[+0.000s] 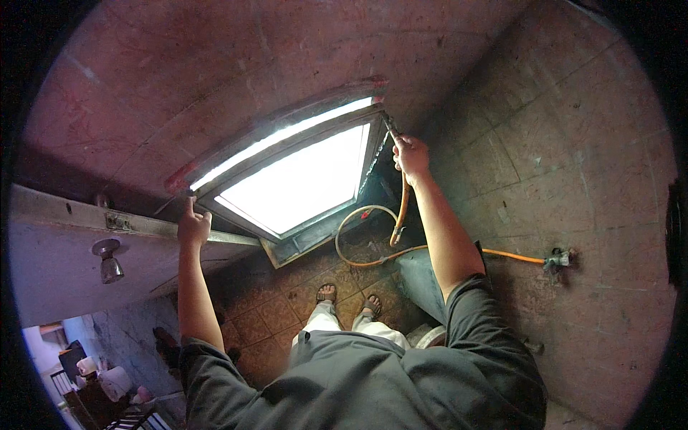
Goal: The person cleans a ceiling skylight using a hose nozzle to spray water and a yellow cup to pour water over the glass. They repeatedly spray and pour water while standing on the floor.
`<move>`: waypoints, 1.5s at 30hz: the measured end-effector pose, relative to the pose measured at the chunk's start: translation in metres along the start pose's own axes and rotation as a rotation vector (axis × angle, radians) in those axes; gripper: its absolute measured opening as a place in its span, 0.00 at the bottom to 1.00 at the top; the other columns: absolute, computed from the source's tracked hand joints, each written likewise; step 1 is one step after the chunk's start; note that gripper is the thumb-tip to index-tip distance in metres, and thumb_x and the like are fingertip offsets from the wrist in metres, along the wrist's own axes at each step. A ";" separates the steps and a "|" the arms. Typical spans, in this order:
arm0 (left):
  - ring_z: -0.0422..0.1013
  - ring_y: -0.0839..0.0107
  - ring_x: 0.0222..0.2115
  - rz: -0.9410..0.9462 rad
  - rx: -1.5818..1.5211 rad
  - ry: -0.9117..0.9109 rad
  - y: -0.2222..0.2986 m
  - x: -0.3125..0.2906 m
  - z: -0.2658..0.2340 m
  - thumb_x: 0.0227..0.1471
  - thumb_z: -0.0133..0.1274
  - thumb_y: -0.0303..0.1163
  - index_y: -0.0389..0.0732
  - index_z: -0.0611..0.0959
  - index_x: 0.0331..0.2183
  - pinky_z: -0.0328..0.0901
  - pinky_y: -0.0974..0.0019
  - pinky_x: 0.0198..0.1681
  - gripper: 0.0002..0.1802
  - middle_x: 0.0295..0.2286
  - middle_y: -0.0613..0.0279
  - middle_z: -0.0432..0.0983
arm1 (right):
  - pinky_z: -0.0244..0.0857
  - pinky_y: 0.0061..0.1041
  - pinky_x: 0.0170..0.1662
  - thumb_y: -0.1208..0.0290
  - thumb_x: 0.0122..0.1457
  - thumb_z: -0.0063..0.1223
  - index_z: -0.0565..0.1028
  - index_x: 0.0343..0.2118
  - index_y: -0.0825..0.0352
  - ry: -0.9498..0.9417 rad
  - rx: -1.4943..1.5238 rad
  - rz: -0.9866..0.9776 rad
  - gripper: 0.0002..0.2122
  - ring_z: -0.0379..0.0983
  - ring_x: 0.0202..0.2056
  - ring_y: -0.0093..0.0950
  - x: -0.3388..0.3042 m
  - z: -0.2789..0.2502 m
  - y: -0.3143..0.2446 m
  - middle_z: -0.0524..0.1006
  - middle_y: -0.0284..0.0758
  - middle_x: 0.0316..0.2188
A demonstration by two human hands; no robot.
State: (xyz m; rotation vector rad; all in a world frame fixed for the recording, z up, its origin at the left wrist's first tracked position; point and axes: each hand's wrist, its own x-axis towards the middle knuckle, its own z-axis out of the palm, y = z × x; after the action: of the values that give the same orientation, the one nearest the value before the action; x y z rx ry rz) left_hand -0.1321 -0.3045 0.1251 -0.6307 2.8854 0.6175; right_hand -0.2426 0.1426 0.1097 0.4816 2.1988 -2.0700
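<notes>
Ahead of me is a dark-edged window frame with a brightly glowing pane, tilted out from the wall so that a strip of light shows along its far edge. My left hand is at its left corner, index finger raised along the outside and thumb apart, seemingly gripping the corner. At the right corner my right hand is closed around an orange hose. A dark, rod-like end sticks up from that fist against the frame. What lies inside the fist is hidden.
The hose's thinner part loops to a wall valve at right. A grey bin-like container stands by my right leg. A pale ledge with a metal tap-like fitting is at left. Brown tiles cover the floor.
</notes>
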 end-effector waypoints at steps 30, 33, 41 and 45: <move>0.67 0.52 0.31 0.019 -0.061 0.039 -0.010 0.005 0.006 0.37 0.46 0.37 0.47 0.60 0.44 0.60 0.56 0.35 0.28 0.26 0.50 0.71 | 0.50 0.13 0.11 0.68 0.53 0.41 0.67 0.23 0.66 -0.002 -0.018 0.080 0.07 0.56 0.11 0.13 -0.008 -0.017 0.036 0.63 0.26 0.14; 0.68 0.53 0.30 0.029 -0.052 0.047 -0.015 0.006 0.008 0.37 0.46 0.36 0.48 0.60 0.44 0.60 0.57 0.35 0.28 0.24 0.52 0.71 | 0.50 0.13 0.11 0.68 0.53 0.41 0.66 0.22 0.65 0.000 -0.028 0.087 0.07 0.56 0.11 0.13 -0.012 -0.016 0.034 0.63 0.26 0.13; 0.67 0.52 0.30 0.022 -0.090 -0.002 -0.012 0.007 0.006 0.37 0.46 0.36 0.46 0.60 0.44 0.60 0.56 0.35 0.28 0.25 0.50 0.71 | 0.50 0.13 0.11 0.68 0.53 0.40 0.66 0.22 0.65 -0.025 -0.038 0.092 0.07 0.56 0.11 0.13 -0.016 -0.019 0.040 0.62 0.26 0.13; 0.67 0.51 0.31 0.018 -0.078 -0.001 -0.014 0.007 0.005 0.37 0.46 0.36 0.46 0.60 0.44 0.59 0.56 0.36 0.28 0.28 0.49 0.71 | 0.50 0.13 0.11 0.68 0.53 0.40 0.66 0.22 0.65 -0.014 -0.045 0.105 0.07 0.56 0.11 0.13 -0.019 -0.018 0.041 0.62 0.26 0.13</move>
State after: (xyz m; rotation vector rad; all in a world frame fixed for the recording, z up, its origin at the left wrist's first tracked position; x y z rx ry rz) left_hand -0.1324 -0.3168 0.1138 -0.6149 2.8816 0.7350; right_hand -0.2102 0.1582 0.0766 0.5636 2.1582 -1.9612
